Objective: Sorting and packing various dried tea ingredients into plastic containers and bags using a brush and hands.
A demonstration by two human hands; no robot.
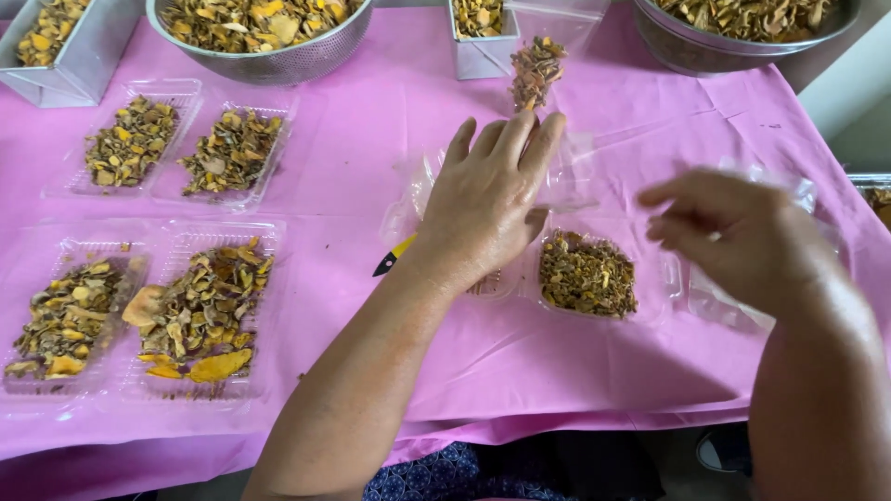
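Resting flat, left hand [483, 204] fingers spread on clear lid [566, 176]; filled tray [587, 275] beside.

A pink plastic cloth [371, 121] covers the whole table, creased in places and hanging over the near edge. Light is soft and even, with faint sheen on the cloth. At the far right a pale wall or board edge [849, 79] runs diagonally beside grey floor [868, 144]. Below the near edge, dark floor shows a shoe [722, 453].
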